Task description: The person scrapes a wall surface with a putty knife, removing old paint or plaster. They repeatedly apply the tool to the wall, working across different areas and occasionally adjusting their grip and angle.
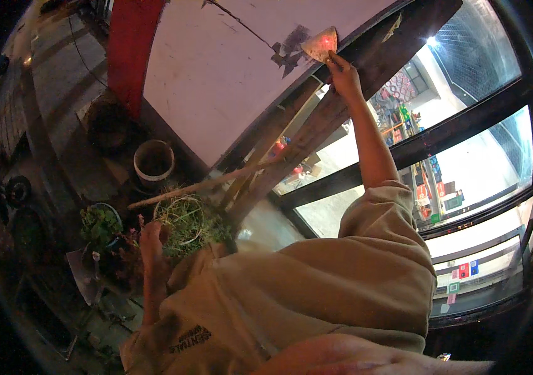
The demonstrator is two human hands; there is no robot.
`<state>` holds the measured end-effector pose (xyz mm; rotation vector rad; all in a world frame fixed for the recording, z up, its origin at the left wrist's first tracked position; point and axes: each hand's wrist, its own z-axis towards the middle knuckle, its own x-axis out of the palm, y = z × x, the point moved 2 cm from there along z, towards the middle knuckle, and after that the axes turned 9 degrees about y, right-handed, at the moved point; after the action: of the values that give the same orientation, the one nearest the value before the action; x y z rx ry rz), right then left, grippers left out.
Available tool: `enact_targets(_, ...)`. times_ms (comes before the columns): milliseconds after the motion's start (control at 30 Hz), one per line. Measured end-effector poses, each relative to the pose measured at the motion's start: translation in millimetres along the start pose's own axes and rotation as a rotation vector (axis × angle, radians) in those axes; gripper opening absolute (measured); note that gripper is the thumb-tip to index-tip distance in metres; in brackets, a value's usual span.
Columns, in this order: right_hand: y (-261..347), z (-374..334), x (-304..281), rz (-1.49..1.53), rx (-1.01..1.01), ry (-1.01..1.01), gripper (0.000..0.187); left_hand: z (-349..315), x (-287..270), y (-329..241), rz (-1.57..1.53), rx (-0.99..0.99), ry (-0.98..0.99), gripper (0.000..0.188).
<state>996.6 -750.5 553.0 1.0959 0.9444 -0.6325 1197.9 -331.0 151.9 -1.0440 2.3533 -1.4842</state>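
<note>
My right hand (344,75) is raised at the far edge of a large pale board (210,81). Its fingers pinch the narrow end of a flat, pale, triangular piece (321,45) with a reddish glow on it; its exact kind is unclear. This piece overlaps the board's edge, beside a dark ragged patch (288,51). Whether it touches the board I cannot tell. My left hand (152,240) hangs low at the left, next to grassy potted plants (185,222). Its fingers are dim and partly hidden. A thin wooden stick (207,181) slants just beyond it.
A red panel (132,50) borders the board on the left. Below it stand an empty-looking pot (154,161) and a leafy potted plant (99,226). A wooden beam (316,137) leans along the board. On the right, a dark-framed glass door (404,147) shows a lit room with shelves.
</note>
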Motion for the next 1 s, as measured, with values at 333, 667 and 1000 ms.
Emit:
enact_targets(333,-40,28,-19,-0.122,-0.293,-0.110,0.037,1,1,2,-0.080,0.011,0.111,0.041)
enact_targets(667,-36,29,-25,-0.057,-0.276,-0.109,0.037,4,-5,7,-0.195,0.046,0.112,0.034)
enact_targets(1000,-28,10,-31,0.053,-0.245,-0.100,0.038,29,-21,30,-0.022,0.116,0.046,0.035)
